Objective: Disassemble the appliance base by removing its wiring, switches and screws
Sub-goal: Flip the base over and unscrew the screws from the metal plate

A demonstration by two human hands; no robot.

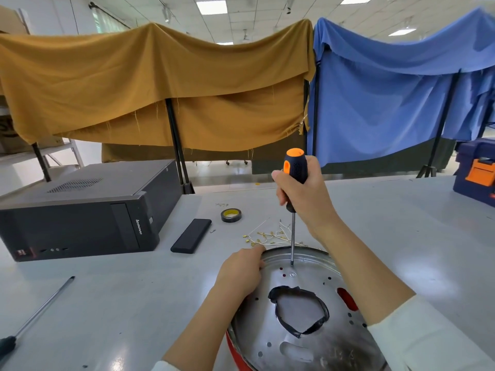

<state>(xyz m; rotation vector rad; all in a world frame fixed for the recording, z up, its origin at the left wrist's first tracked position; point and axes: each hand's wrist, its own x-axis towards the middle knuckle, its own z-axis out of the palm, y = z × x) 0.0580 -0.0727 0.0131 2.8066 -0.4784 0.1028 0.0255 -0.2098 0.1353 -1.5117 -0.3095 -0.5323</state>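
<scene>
The appliance base [308,341], a round silver metal plate with a red rim, lies upside down at the table's front. Black tape rings a ragged hole in its middle. My right hand [305,194] grips the black-and-orange handle of a screwdriver [293,236] held upright, its tip on the plate near the far rim. A small screw [292,275] sits just below the tip. My left hand [241,271] grips the plate's left rim. Removed white wires with brass terminals [270,235] lie on the table behind the base.
A black desktop computer case [85,210] lies at the left. A black flat case [191,235] and a roll of black tape [231,215] sit mid-table. A second screwdriver [34,317] lies front left. A blue toolbox [476,172] stands at the right edge.
</scene>
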